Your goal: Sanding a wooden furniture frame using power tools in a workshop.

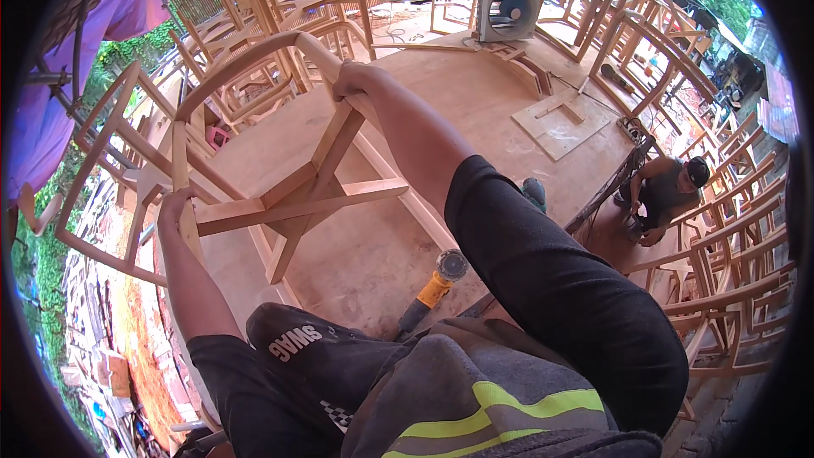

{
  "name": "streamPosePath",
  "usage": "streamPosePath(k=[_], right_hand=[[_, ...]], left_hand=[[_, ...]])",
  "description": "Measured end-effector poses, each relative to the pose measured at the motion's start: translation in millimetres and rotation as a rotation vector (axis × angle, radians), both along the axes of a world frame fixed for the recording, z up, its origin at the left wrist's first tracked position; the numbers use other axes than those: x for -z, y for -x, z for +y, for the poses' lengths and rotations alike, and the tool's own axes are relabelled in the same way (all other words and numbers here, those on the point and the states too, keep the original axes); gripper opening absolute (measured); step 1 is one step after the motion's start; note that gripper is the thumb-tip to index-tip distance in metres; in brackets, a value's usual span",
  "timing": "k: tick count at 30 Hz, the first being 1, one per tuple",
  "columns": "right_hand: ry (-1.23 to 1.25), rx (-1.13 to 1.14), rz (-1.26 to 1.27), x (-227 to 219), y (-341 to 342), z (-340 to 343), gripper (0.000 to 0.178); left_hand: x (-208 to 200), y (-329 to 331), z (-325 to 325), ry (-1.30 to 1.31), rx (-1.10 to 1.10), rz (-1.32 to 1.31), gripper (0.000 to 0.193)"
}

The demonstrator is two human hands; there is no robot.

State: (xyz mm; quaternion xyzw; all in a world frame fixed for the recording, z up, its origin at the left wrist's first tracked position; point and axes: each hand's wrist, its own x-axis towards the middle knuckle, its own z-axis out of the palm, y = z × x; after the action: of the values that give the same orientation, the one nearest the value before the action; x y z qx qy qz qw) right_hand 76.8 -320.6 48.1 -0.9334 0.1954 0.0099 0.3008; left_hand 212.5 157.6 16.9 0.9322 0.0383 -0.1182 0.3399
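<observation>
A: What is being held, and where?

B: An unfinished wooden chair frame (309,188) is being held between the left grip (175,203) and the right grip (360,82). An upright (180,153) is being pinched by the left grip, its fingers being wrapped around the wood. At the right grip, the fingers are being closed over the corner where the curved rail (236,61) is being met by a leg.

A: And between the two?

B: Crossed slats are being spanned there, nearer the wearer than the right grip. Whether any weight is being borne by the counter (356,246) cannot be told.

A: What else is being seen around the grips?

B: Nearer the wearer than the right grip, a yellow-and-black angle grinder (435,290) is being shown, its handle end being partly hidden by clothing. Beyond the right grip, a square-framed fan (509,13) is being supported on the counter; to that grip's right, a slotted board (551,131) is being carried flat. Farther right, a capped co-worker (666,191) is being flanked by chair frames (733,288).
</observation>
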Motion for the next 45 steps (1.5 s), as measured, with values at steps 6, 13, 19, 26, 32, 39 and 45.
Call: streamPosePath(k=[6, 13, 19, 26, 32, 39, 45], right_hand=[[0.014, -0.004, 0.013, -2.3, 1.0, 1.0, 0.084], [-0.007, -0.01, -0.001, -4.7, 3.2, 1.9, 0.085], [0.033, -0.016, 0.025, -5.2, 2.5, 3.0, 0.085], [0.012, 0.017, 0.028, -3.9, 0.0, 2.9, 0.075], [0.027, 0.039, 0.023, -4.3, 3.3, 5.1, 0.071], [0.024, 0.064, -0.043, 15.9, -14.6, -6.2, 0.06], [-0.217, -0.044, -0.529, 54.4, 16.0, -24.4, 0.034]], left_hand=[[-3.3, 4.2, -3.0, -0.008, 0.003, -0.007, 0.046], [-4.2, 5.8, -3.2, -0.002, 0.008, -0.018, 0.044], [-1.3, 2.6, -1.6, 0.003, 0.002, -0.017, 0.044], [3.9, -4.5, 2.9, 0.045, 0.026, -0.024, 0.044], [3.8, -5.1, 2.3, 0.03, 0.028, -0.028, 0.045], [4.2, -7.1, 4.7, -0.016, 0.013, -0.036, 0.042], [3.9, -16.7, 3.9, -0.005, 0.139, -0.063, 0.044]])
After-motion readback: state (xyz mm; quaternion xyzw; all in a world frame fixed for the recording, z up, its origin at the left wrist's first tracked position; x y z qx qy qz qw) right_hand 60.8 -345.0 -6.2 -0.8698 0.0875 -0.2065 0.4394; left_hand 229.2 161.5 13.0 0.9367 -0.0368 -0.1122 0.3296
